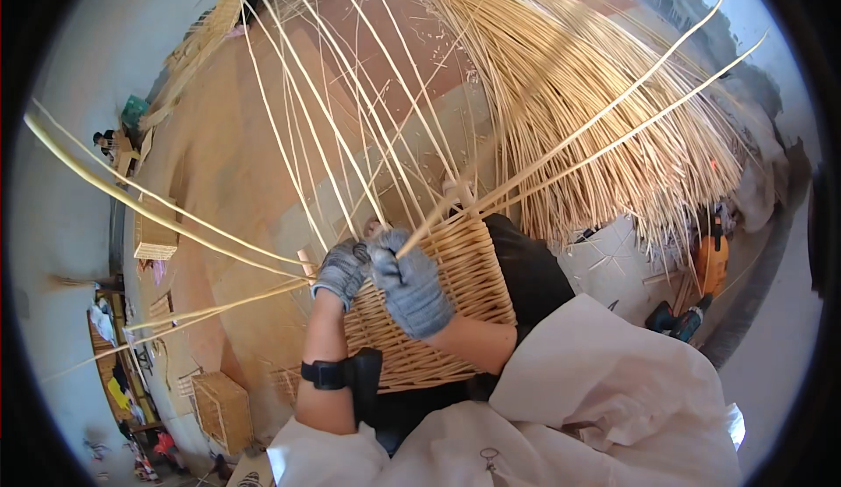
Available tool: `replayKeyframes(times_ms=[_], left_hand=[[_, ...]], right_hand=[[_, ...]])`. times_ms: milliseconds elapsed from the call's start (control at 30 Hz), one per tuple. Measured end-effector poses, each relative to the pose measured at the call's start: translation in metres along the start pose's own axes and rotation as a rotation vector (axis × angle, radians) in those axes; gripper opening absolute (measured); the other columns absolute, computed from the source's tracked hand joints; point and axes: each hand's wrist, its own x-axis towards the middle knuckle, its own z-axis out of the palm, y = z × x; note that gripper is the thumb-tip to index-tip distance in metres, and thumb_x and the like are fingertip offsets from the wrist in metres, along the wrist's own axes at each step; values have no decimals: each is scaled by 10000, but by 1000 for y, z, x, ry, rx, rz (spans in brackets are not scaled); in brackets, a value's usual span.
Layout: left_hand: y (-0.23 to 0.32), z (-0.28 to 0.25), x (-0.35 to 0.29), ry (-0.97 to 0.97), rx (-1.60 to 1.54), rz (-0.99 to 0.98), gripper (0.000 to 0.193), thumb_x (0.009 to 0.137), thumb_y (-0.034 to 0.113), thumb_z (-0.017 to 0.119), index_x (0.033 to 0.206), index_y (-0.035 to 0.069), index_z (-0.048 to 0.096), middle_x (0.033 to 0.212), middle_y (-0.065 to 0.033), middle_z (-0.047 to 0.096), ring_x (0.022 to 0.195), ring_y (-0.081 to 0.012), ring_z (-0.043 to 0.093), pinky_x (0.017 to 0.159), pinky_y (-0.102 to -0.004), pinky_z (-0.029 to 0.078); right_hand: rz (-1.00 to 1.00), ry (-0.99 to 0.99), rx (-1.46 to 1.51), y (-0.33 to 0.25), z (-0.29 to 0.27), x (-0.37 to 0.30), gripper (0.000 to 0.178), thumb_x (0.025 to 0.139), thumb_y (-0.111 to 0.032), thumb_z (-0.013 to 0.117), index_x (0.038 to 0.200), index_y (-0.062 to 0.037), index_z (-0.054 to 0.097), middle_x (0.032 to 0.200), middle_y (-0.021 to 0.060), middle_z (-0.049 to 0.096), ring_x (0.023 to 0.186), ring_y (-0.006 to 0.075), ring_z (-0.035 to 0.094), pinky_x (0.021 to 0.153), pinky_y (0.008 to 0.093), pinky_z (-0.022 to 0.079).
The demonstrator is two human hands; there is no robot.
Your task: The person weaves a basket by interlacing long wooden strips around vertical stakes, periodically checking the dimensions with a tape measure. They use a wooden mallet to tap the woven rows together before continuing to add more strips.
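A half-woven wicker basket [477, 268] rests tilted on my lap, with long pale rods standing out of its far edge and spreading to both sides. My left hand [342, 272], in a grey knitted glove, is closed at the basket's far left edge; its fingertips are partly hidden. Beside it my right hand [410, 285], gloved the same way, is closed around a wicker rod [434, 218]. That rod slants up and right, blurred toward its far end. Both hands nearly touch at the woven edge. Short wooden pegs [307, 262] stick up at the basket's corners.
A big bundle of loose rods [596, 128] spreads over the floor on the right. Wicker boxes [223, 408] stand at left, near a low shelf [114, 356] with odds and ends. An orange tool [711, 264] lies at far right. Long rods [158, 214] jut left.
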Motion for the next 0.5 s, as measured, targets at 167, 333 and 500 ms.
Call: replayKeyframes(times_ms=[167, 333, 500], left_hand=[[-21, 1, -46, 176, -381, 89, 287, 893, 213, 417, 854, -16, 586, 734, -106, 616, 699, -197, 585, 679, -280, 454], [-10, -10, -100, 290, -602, 173, 229, 860, 232, 504, 846, 23, 597, 750, -54, 595, 713, -143, 561, 668, -261, 447], [-6, -22, -113, 227, -475, 364, 195, 772, 193, 626, 851, 18, 594, 818, -65, 607, 768, -161, 571, 698, -280, 460]], right_hand=[[-285, -302, -179, -18, -19, -29, 182, 763, -23, 427, 918, -33, 522, 777, 114, 524, 693, 281, 515, 624, 347, 434], [-97, -569, -165, -8, -33, -50, 170, 803, -46, 446, 949, -28, 532, 857, 112, 550, 742, 281, 532, 678, 334, 444], [315, -682, 302, -7, -34, -53, 156, 809, -39, 490, 957, -37, 538, 933, 65, 567, 724, 173, 544, 650, 254, 457]])
